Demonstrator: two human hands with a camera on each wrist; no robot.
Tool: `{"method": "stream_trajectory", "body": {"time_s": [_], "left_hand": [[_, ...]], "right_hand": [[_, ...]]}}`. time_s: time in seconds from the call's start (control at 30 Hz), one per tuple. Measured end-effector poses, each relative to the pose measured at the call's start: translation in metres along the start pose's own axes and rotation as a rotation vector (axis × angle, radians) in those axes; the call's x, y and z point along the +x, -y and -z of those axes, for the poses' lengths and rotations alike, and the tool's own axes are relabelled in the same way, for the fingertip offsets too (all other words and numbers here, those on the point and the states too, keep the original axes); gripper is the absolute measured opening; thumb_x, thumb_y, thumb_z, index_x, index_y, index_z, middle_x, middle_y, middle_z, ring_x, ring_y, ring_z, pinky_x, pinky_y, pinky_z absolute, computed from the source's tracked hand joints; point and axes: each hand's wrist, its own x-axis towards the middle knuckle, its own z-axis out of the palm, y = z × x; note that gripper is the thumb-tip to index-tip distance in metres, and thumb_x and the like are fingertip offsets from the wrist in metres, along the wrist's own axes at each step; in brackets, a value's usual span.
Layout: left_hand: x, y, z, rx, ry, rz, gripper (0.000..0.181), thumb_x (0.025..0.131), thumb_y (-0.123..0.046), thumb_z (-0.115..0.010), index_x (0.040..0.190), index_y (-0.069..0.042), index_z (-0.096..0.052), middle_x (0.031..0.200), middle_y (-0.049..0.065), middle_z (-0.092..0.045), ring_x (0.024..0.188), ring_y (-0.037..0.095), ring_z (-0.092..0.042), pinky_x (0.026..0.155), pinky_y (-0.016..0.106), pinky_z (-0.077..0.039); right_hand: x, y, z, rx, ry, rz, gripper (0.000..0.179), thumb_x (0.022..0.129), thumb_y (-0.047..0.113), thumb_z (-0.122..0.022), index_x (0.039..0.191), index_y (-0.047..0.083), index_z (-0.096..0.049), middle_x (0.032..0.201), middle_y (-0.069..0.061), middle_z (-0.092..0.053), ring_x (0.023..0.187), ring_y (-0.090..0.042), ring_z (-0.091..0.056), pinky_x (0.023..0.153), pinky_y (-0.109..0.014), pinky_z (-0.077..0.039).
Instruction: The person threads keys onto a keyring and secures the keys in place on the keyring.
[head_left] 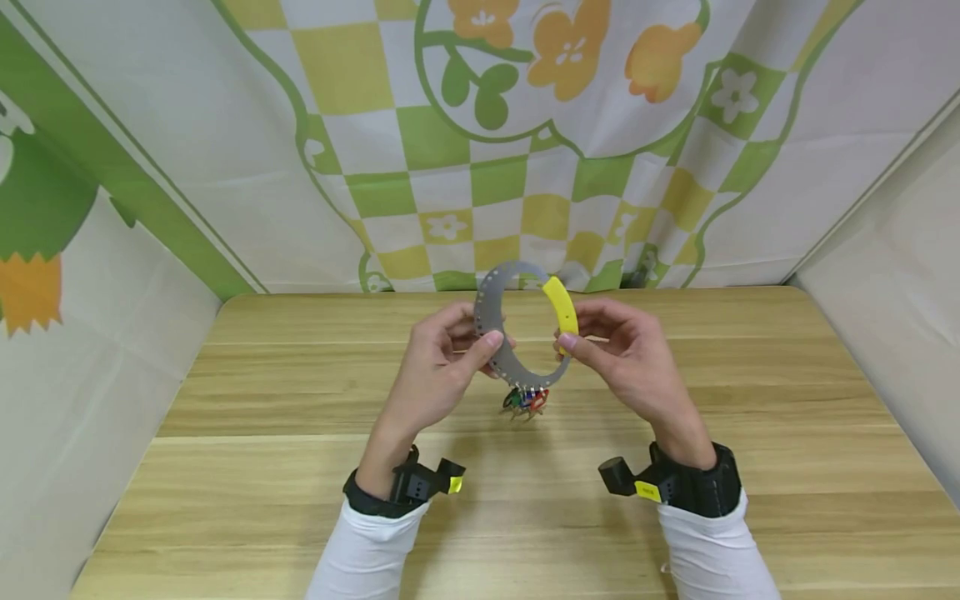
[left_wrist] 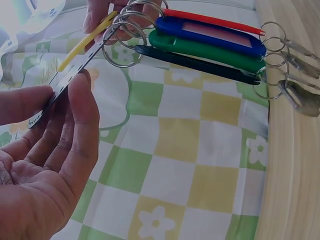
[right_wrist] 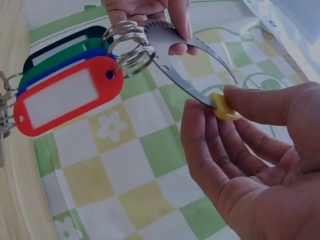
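A large flat grey metal key ring [head_left: 491, 304] with small holes along its wide side is held up over the table between both hands. My left hand [head_left: 435, 375] pinches the perforated grey side between thumb and fingers. The yellow grip [head_left: 558, 302] is pinched by my right hand [head_left: 637, 362]. From the ring's lower edge hang several key tags on small split rings: a red tag [right_wrist: 67, 97], a blue tag [left_wrist: 212, 37], a green tag [left_wrist: 205, 52] and a dark tag [left_wrist: 195, 65]. Metal keys [left_wrist: 300, 97] dangle from the tags' far ends.
Below the hands lies a wood-grain table [head_left: 262, 483]. A checked green, yellow and white curtain [head_left: 435, 183] hangs at its back edge, with pale fabric walls at the left and right sides. Black camera straps [head_left: 708, 483] sit on both wrists.
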Motion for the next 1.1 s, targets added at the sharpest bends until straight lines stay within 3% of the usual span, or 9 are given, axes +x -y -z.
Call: {"method": "stream_trajectory", "body": {"time_s": [0.3, 0.63, 1.1], "left_hand": [[0.0000, 0.0001, 0.0008, 0.030, -0.013, 0.030, 0.012, 0.097, 0.003, -0.062, 0.108, 0.006, -0.065, 0.096, 0.022, -0.071, 0.080, 0.029, -0.072, 0.068, 0.041, -0.061], [-0.0002, -0.0008, 0.0008, 0.002, 0.014, 0.046, 0.010, 0.095, 0.005, -0.064, 0.104, 0.006, -0.065, 0.089, 0.020, -0.068, 0.074, 0.031, -0.071, 0.064, 0.043, -0.061], [-0.0004, 0.0013, 0.0031, 0.046, 0.100, 0.138, 0.020, 0.093, 0.006, -0.063, 0.113, 0.009, -0.062, 0.100, 0.025, -0.067, 0.081, 0.031, -0.071, 0.063, 0.047, -0.060]], "right_hand": [[0.0002, -0.0001, 0.0013, 0.006, 0.021, -0.007, 0.031, 0.085, -0.020, -0.066, 0.116, -0.016, -0.062, 0.098, -0.011, -0.068, 0.085, -0.018, -0.069, 0.069, -0.035, -0.060], [-0.0008, 0.0008, 0.0043, 0.008, 0.073, -0.026, 0.030, 0.085, -0.020, -0.066, 0.114, -0.016, -0.061, 0.099, -0.016, -0.067, 0.081, -0.020, -0.068, 0.063, -0.038, -0.060], [0.0014, -0.0040, 0.0078, 0.048, 0.199, -0.217, 0.027, 0.089, -0.015, -0.064, 0.115, -0.016, -0.057, 0.094, -0.026, -0.065, 0.081, -0.022, -0.069, 0.067, -0.045, -0.060]]}}
